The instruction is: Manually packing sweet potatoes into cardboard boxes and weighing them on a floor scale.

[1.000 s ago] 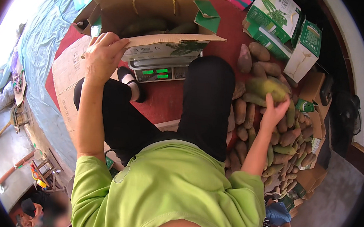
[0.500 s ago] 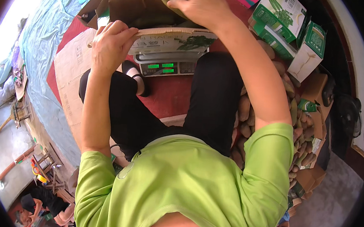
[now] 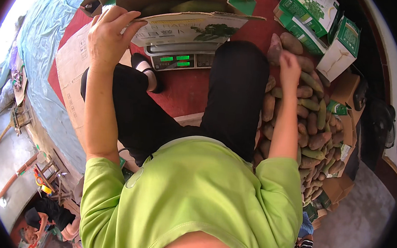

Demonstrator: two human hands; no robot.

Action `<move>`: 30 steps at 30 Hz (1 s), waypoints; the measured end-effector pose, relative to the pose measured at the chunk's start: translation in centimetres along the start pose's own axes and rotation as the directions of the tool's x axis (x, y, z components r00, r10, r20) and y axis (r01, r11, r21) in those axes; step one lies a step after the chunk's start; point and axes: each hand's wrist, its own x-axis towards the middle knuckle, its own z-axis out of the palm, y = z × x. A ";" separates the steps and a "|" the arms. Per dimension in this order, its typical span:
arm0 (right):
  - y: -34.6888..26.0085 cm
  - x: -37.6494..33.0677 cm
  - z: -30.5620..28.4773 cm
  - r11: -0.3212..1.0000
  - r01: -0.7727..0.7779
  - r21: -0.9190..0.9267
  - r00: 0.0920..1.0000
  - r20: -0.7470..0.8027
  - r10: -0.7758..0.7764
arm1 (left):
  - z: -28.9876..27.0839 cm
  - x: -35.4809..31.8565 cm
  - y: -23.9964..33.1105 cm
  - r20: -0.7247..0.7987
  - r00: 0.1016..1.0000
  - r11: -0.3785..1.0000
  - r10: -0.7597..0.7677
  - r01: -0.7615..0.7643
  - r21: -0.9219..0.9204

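A cardboard box stands open on a digital scale in front of me. My left hand pinches the left end of its near flap between thumb and fingers. Inside the box lie long green radishes, partly hidden by that flap. My right hand is over the upper part of a heap of radishes to the right of my knee. A reddish-brown radish lies right beside its fingertips. Motion smears those fingers, so any grip is unclear.
Green-and-white cartons stand beyond the heap, with brown cardboard along its right side. A flattened cardboard sheet and blue plastic sheeting lie to the left. At lower left another person bends down. A dark fan stands far right.
My right hand has left the box, where it held a green radish, and swung right to the heap. The radish is no longer in that hand. My left hand stays at the flap, shifted slightly left.
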 end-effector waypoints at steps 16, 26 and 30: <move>14.7 -21.6 1.1 0.732 -0.681 0.020 0.724 0.167 0.670 | -0.3 -0.3 0.3 0.008 0.998 0.998 -0.058 0.057 0.012; 13.3 -17.4 2.3 0.706 -0.706 0.056 0.700 0.206 0.683 | -0.5 0.4 0.4 -0.008 0.994 0.994 -0.111 0.111 0.006; 12.1 -12.7 2.5 0.704 -0.682 0.198 0.731 0.218 0.647 | -0.6 0.4 -0.1 -0.036 0.997 0.996 -0.071 0.073 0.047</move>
